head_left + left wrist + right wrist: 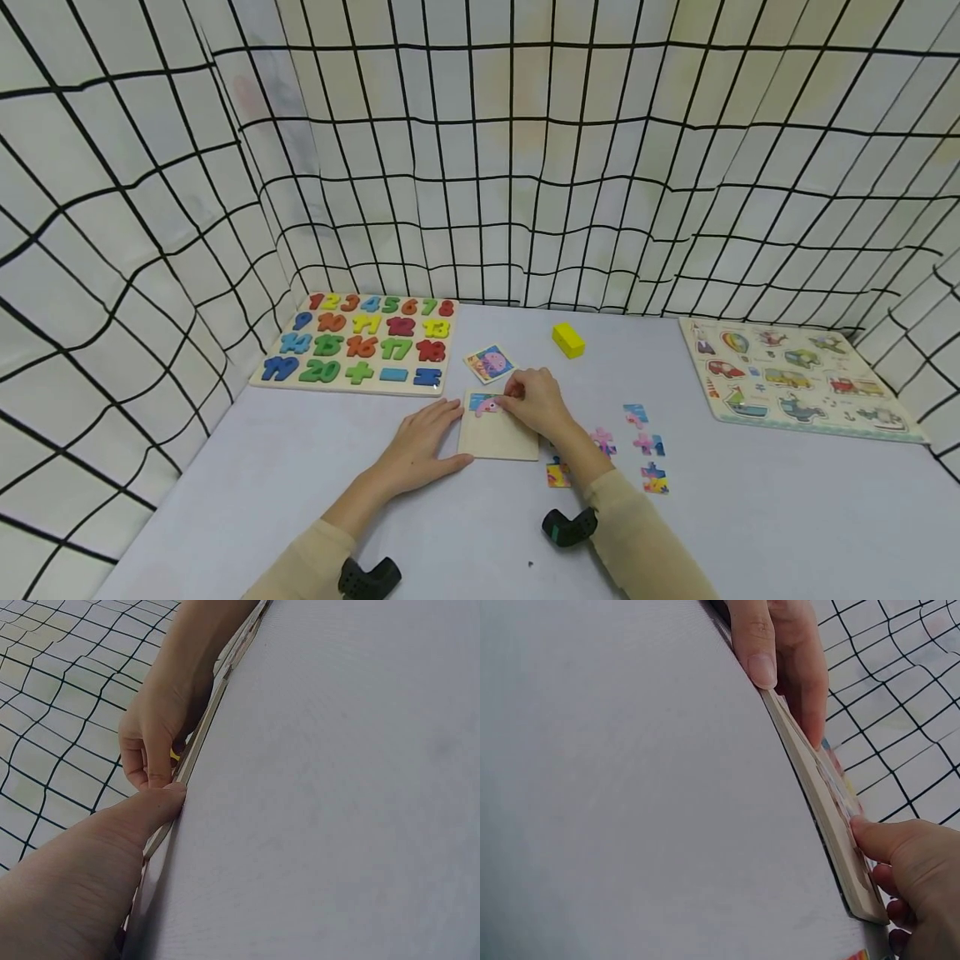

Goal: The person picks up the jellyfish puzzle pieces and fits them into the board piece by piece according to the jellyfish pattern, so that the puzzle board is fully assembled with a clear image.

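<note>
A small square wooden puzzle board [498, 437] lies on the table between the hands. At its upper left sit picture pieces [483, 404] showing a pink figure on blue. My left hand [420, 446] rests at the board's left side, fingers extended, its thumb [161, 802] touching the board's edge. My right hand [538, 407] reaches over the board's top right and pinches a jigsaw piece against it; the fingers mostly hide this piece. In the right wrist view the right thumb [877, 836] is at the board's face. Several loose jigsaw pieces [645, 443] lie right of the board, some partly behind the right forearm.
A small picture card [490, 364] lies just beyond the board, with a yellow block [568, 340] farther back. A number board [360, 342] stands at back left, a vehicle picture board [802, 379] at back right. Black netting [510, 175] encloses the table's back and sides.
</note>
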A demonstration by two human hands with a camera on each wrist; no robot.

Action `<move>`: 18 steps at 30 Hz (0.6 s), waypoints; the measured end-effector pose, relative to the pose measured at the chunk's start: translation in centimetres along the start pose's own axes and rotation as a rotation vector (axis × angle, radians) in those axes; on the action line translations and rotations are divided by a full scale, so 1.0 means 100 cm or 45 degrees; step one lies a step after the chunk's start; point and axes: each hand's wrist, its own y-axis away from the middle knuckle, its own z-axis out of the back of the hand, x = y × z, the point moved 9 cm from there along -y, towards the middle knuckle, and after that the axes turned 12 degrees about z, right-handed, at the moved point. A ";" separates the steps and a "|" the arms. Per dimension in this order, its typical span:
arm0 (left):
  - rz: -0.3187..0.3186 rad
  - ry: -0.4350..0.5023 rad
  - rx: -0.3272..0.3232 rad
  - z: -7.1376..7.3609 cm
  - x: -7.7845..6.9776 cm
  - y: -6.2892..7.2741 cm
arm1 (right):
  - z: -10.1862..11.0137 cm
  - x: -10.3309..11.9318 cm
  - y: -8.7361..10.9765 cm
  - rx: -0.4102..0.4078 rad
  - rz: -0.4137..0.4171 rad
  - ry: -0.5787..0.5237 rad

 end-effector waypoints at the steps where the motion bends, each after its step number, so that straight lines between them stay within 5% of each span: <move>1: -0.001 -0.002 -0.001 0.000 0.000 0.000 | 0.000 0.000 0.000 -0.001 -0.003 0.004; 18: 0.005 -0.007 -0.005 0.001 0.000 0.002 | 0.001 0.013 -0.005 0.139 -0.004 0.010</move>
